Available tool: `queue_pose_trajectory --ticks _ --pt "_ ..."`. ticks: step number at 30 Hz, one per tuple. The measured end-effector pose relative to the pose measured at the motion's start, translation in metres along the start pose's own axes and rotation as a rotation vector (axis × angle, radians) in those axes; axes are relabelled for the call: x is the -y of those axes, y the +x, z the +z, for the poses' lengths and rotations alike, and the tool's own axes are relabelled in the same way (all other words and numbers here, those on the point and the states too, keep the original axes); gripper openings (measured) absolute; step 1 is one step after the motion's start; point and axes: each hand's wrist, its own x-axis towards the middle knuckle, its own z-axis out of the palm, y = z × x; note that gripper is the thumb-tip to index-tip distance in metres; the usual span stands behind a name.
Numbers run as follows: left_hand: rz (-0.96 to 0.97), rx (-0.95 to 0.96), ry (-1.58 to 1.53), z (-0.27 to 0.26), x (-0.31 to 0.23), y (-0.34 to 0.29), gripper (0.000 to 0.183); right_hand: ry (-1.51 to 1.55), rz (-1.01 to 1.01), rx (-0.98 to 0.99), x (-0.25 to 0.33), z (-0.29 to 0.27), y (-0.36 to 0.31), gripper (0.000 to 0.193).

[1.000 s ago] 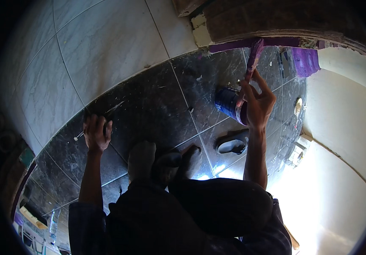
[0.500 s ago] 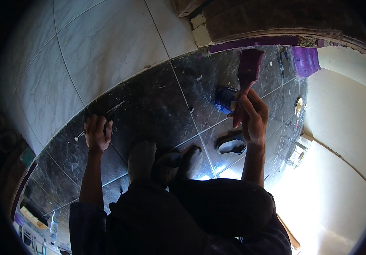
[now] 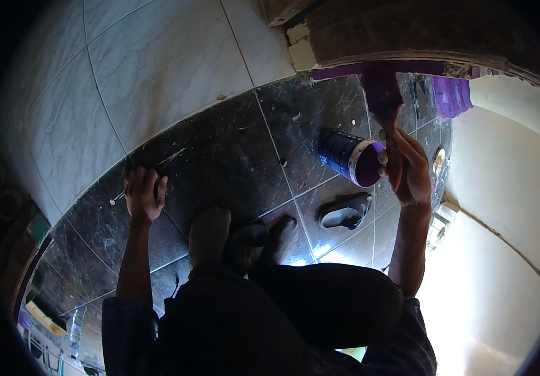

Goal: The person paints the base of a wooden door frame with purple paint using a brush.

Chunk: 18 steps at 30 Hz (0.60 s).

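Note:
My right hand (image 3: 413, 166) is closed around the handle of a paintbrush (image 3: 384, 91) coated in purple paint. Its bristles reach up to the purple-painted strip (image 3: 408, 67) under the dark wooden edge; whether they touch it is hard to tell. Just left of that hand is a blue paint can (image 3: 340, 152) on the floor, its mouth open and purple inside. My left hand (image 3: 144, 193) rests on the dark floor near the foot of the pale wall, fingers bent, thumb apart. Nothing shows in its grasp, though the palm is hidden.
A dark sandal (image 3: 345, 212) lies below the can. My feet (image 3: 210, 235) are on the dark tiles (image 3: 220, 156). Marble-like tiles (image 3: 157, 69) cover the left wall. A purple patch (image 3: 451, 97) is at the upper right, and a plastic bottle (image 3: 75, 326) is at lower left.
My right hand has moved right with the paintbrush, bringing the bristles up to the purple strip. The can's open mouth is now uncovered. My left hand stays put.

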Motion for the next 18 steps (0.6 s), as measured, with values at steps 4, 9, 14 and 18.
queue_pose_trajectory --ticks 4,9,14,18 --pt "0.019 -0.03 -0.018 0.001 0.0 0.001 0.031 -0.037 -0.019 -0.199 -0.006 0.002 -0.007 0.03" --pt "0.03 -0.031 -0.012 0.001 -0.001 0.003 0.032 -0.055 0.036 -0.121 -0.003 0.002 -0.005 0.029" --pt "0.032 -0.035 0.012 0.0 0.001 0.0 0.031 -0.005 0.034 -0.094 -0.001 0.003 -0.002 0.03" --pt "0.037 -0.045 -0.008 0.0 -0.001 0.003 0.031 -0.014 0.064 -0.099 -0.012 -0.002 -0.01 0.03"
